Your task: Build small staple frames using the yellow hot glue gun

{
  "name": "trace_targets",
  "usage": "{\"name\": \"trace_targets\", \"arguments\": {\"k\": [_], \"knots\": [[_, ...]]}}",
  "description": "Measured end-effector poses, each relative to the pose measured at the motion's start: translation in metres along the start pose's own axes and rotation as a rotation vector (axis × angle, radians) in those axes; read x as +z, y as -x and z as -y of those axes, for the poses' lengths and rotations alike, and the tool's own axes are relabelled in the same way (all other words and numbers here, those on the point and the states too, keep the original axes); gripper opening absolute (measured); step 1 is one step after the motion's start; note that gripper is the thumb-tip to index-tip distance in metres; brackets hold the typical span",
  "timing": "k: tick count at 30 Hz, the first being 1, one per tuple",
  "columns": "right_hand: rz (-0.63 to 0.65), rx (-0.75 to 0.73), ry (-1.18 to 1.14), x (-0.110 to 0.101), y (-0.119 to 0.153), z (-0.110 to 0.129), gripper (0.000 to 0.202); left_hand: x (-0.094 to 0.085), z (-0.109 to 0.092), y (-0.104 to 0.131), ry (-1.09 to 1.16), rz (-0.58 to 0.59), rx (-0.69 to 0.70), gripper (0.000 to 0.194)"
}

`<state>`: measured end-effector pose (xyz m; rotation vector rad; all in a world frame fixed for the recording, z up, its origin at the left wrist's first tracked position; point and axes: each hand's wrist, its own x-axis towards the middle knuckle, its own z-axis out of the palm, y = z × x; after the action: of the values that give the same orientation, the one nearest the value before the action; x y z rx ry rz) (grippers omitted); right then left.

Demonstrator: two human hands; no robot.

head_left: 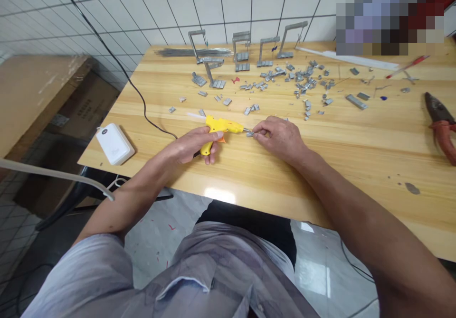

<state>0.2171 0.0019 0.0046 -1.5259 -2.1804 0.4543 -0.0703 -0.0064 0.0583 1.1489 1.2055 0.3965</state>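
My left hand (194,144) is closed round the handle of a yellow hot glue gun (224,125) with an orange trigger. A clear glue stick (195,116) pokes out of its back end, and its metal nozzle points right. The nozzle tip meets a small grey metal piece (250,134), pinched between the thumb and fingers of my right hand (276,136); whether they touch I cannot tell. Behind my hands lie many loose grey strip pieces (302,78). Several small grey stands with an upright and a top arm (215,73) are upright along the back.
A white power bank (114,144) lies at the table's left edge. The gun's black cord (142,100) runs up the left side. Red-handled pliers (443,128) lie far right. Thin wires (192,52), a white strip (349,58) and a red pen (408,66) lie near the tiled wall.
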Motion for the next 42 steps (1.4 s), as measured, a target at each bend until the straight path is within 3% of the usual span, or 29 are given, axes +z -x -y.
{"name": "trace_targets", "arguments": {"k": [15,42], "knots": [[0.044,0.035,-0.004,-0.001,-0.001,0.000,0.018,0.002,0.008,-0.002,0.043,0.049,-0.067,0.046],[0.042,0.037,-0.012,-0.002,-0.002,0.001,0.015,0.001,0.012,0.002,0.033,0.083,-0.046,0.049]]}}
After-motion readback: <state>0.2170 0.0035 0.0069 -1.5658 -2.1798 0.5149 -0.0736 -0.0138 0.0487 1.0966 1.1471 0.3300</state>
